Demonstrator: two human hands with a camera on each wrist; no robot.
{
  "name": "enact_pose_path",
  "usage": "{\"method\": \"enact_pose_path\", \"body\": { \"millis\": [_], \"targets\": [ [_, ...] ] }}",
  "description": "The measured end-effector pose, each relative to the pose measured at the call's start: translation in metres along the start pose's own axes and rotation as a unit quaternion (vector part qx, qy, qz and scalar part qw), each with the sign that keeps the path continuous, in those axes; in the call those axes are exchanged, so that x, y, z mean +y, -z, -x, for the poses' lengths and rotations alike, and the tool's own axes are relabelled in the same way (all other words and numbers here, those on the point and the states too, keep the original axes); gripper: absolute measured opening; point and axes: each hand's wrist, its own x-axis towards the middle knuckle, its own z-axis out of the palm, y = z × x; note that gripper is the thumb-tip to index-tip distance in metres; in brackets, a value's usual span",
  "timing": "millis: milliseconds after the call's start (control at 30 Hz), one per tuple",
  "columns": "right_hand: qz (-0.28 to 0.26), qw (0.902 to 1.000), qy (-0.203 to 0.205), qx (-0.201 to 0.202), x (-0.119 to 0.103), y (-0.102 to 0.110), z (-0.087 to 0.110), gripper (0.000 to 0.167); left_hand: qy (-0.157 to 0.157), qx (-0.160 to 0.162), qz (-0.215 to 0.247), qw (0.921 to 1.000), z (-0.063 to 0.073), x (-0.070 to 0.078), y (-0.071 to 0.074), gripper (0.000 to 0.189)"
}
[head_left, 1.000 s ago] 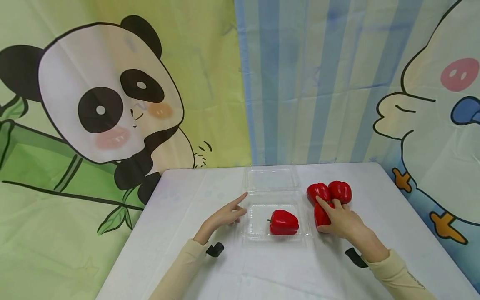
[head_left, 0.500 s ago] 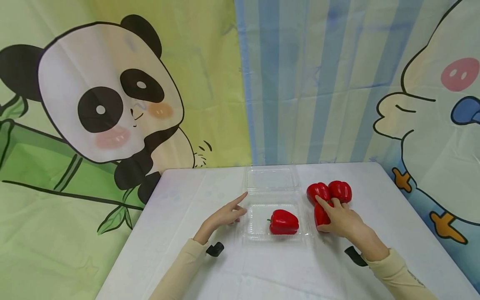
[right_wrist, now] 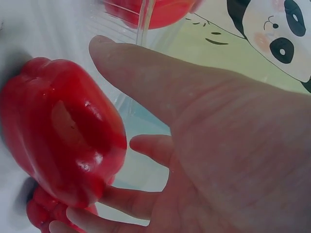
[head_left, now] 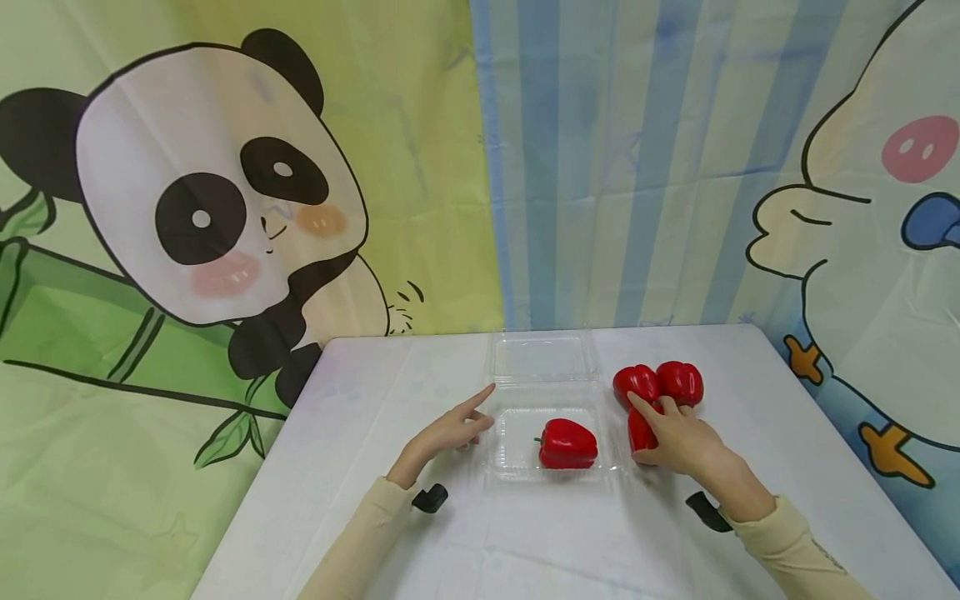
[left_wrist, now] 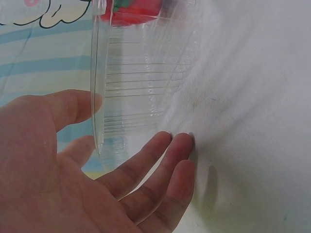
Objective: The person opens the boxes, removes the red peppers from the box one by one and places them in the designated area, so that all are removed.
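A clear plastic clamshell box (head_left: 513, 417) lies with its lid (head_left: 543, 358) folded back away from me. One red bell pepper (head_left: 567, 444) lies in its base, stem to the left. At the box's left side my left hand (head_left: 448, 429) has its fingers extended; in the left wrist view the thumb tip meets the rim. Right of the box, my right hand (head_left: 682, 440) reaches over a second red bell pepper (right_wrist: 63, 128). In the right wrist view its fingers are loosely extended beside that pepper, some partly behind it, and the thumb stands apart from its skin.
Two more red bell peppers, a left one (head_left: 636, 384) and a right one (head_left: 681, 382), sit just beyond the right hand. The white table (head_left: 390, 375) ends at a printed cloth backdrop (head_left: 420, 167). Black straps show below both wrists.
My right hand has shifted very slightly left against the pepper. The left hand, the box and the other peppers stay where they were.
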Motion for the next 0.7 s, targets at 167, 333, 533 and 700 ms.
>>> {"method": "enact_pose_path", "body": {
  "millis": [167,333,533,700],
  "targets": [
    [0.010,0.9998,0.006,0.013,-0.0018,0.0003,-0.0009,0.105,0.001,-0.001,0.004,1.0000,-0.0008,-0.0009,0.0001,0.067],
    [0.014,0.9997,0.007,0.019,-0.0031,0.0007,-0.0023,0.104,0.005,0.000,0.003,1.0000,-0.0020,-0.0018,0.0002,0.067],
    [0.002,0.9994,0.026,0.024,-0.0060,0.0034,-0.0032,0.104,0.006,-0.001,-0.001,1.0000,-0.0026,-0.0024,0.0001,0.067],
    [-0.002,0.9974,0.059,0.041,-0.0103,0.0053,-0.0029,0.100,0.005,0.000,-0.002,1.0000,-0.0017,-0.0009,0.0000,0.067]
  ]
}}
